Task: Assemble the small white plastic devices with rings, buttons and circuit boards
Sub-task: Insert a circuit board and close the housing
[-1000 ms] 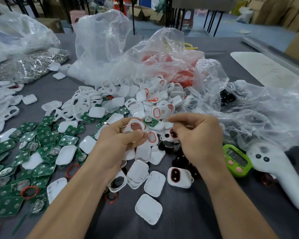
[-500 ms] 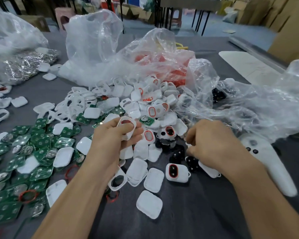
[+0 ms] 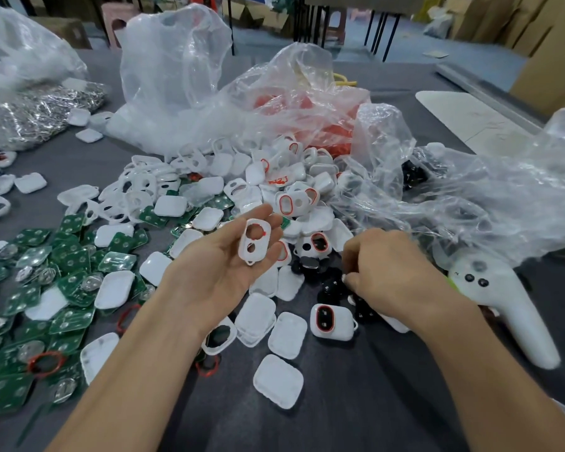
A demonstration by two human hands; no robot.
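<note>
Covers [image 3: 278, 381] of white plastic are lying nearest on the table [image 3: 372, 402]. The left hand [image 3: 216, 272] is cradling a red-ringed white shell [image 3: 254, 241] on loosely opened fingers; the right hand [image 3: 392, 272] is curling into black buttons [image 3: 328, 290], its grip hidden. Clear bags [image 3: 177, 76] are slumping behind.

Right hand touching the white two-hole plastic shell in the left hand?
No, the right hand is down among the black buttons, apart from the white shell.

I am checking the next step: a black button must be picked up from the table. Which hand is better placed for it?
The right hand: it is down at the black buttons, fingers curled. The left hand lies palm up, carrying the white shell.
</note>
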